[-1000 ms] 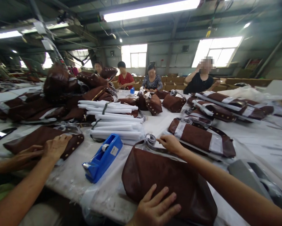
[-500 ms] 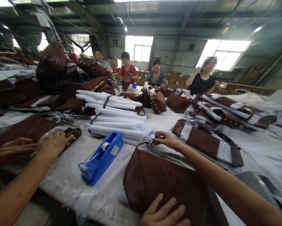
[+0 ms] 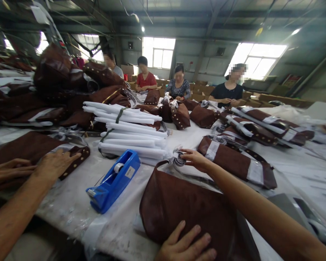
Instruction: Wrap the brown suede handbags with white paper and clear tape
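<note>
A brown leather bag [image 3: 190, 203] lies on the table in front of me. My left hand [image 3: 187, 244] rests flat on its near side, fingers spread. My right hand [image 3: 197, 160] reaches past the bag's far edge, its fingers at the right side of a coiled strap [image 3: 178, 159] wrapped in clear plastic. The thumb side of that hand is partly hidden. Left of the bag stands a blue tape dispenser [image 3: 115, 183] with a white roll core. Behind it lie white paper rolls [image 3: 133, 143], bundled with dark bands.
A co-worker's hands [image 3: 50, 165] press on another brown bag [image 3: 24, 145] at the left. Brown bags are piled behind it [image 3: 54, 72]. Wrapped bags [image 3: 236, 159] lie to the right, near a grey device [image 3: 290, 210]. Several people sit across the table.
The view has shifted slightly. My right hand stays at the coiled strap, its fingers straighter and more of the coil showing. My left hand remains on the bag. Across the table, a person's raised hands have lowered.
</note>
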Action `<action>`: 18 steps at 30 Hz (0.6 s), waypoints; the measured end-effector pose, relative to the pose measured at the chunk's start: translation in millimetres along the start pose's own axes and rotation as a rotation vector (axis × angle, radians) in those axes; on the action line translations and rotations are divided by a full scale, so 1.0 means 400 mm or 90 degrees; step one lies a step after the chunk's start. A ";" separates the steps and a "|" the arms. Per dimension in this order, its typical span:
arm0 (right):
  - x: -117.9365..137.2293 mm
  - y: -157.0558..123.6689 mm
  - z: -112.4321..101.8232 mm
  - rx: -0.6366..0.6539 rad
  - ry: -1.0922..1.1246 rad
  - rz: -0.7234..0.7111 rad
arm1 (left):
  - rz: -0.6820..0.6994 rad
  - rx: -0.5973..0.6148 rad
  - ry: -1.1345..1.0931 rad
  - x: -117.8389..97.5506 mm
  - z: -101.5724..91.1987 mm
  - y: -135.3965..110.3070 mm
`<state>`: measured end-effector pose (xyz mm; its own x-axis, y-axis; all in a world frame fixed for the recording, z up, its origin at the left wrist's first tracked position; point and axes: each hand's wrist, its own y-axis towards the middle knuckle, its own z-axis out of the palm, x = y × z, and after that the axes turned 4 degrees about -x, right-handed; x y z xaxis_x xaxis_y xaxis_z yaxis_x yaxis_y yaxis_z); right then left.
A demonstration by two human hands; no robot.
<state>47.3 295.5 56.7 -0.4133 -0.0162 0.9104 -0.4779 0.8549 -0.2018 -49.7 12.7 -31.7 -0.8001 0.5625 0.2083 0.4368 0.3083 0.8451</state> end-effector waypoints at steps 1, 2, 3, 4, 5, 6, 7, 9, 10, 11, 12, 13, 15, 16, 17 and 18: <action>0.001 0.001 -0.001 -0.008 -0.010 -0.013 | -0.002 -0.002 -0.003 -0.001 0.000 0.001; 0.000 -0.001 -0.001 -0.025 -0.026 -0.029 | -0.008 -0.011 -0.008 -0.001 0.000 0.002; -0.001 -0.005 -0.003 -0.046 -0.047 -0.048 | -0.014 -0.019 -0.012 -0.001 0.000 0.003; -0.002 -0.012 -0.004 -0.070 -0.071 -0.069 | -0.018 -0.023 -0.015 -0.002 -0.001 0.004; -0.003 -0.023 -0.005 -0.090 -0.098 -0.091 | -0.018 -0.022 -0.017 -0.001 -0.003 0.006; -0.004 -0.038 -0.007 -0.100 -0.123 -0.112 | -0.016 -0.018 -0.018 0.000 -0.005 0.007; -0.003 -0.054 -0.007 -0.095 -0.142 -0.128 | -0.011 -0.011 -0.019 0.001 -0.008 0.009; 0.001 -0.090 -0.003 -0.019 -0.222 -0.167 | -0.002 0.015 -0.021 0.004 -0.016 0.013; 0.004 -0.105 0.001 0.037 -0.276 -0.188 | 0.002 0.028 -0.023 0.005 -0.021 0.015; 0.007 -0.116 0.008 0.091 -0.332 -0.207 | 0.007 0.041 -0.024 0.007 -0.025 0.018; 0.010 -0.123 0.016 0.137 -0.383 -0.221 | 0.012 0.054 -0.023 0.008 -0.028 0.021; 0.011 -0.126 0.025 0.170 -0.425 -0.228 | 0.018 0.062 -0.023 0.010 -0.031 0.024; 0.010 -0.121 0.044 0.192 -0.462 -0.216 | 0.031 0.056 -0.019 0.012 -0.033 0.030; 0.006 -0.116 0.053 0.195 -0.479 -0.206 | 0.035 0.047 -0.017 0.013 -0.033 0.034; 0.001 -0.110 0.060 0.193 -0.494 -0.194 | 0.039 0.034 -0.014 0.015 -0.031 0.036; -0.005 -0.104 0.065 0.185 -0.505 -0.182 | 0.042 0.020 -0.011 0.016 -0.028 0.039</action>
<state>47.9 246.6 53.9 -0.6119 -0.6551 0.4431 -0.7778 0.6001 -0.1868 -52.7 12.5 -11.7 -0.7620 0.5952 0.2551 0.5016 0.2934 0.8138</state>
